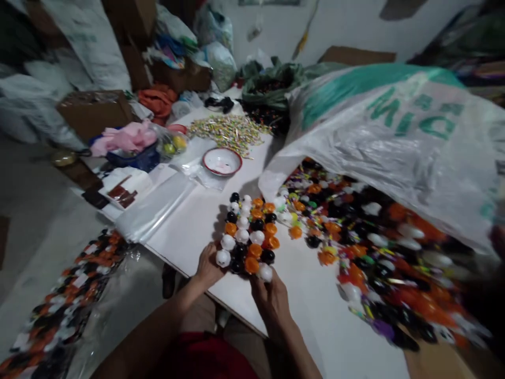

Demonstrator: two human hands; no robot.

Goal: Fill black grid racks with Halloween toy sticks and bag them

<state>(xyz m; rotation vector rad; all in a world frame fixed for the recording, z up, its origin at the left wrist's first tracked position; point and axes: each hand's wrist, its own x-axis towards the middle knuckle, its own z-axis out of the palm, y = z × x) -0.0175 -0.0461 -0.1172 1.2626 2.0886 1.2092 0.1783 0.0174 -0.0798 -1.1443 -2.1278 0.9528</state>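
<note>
Steadying a block of orange, black and white balls [250, 236] at the edge of the bench [319, 305], we have the fingers of our left hand [210, 266] and right hand [273, 297] apparently clamped on its near corners, where uneven pressure could break up the rows.

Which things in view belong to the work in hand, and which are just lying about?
Apparently part of the work:
rows of black, white and orange balls between the left hand and right hand
loose pile of similar pieces
sack partly over that pile

Probably just lying about:
red-rimmed dish
pink cloth
cardboard box
</note>
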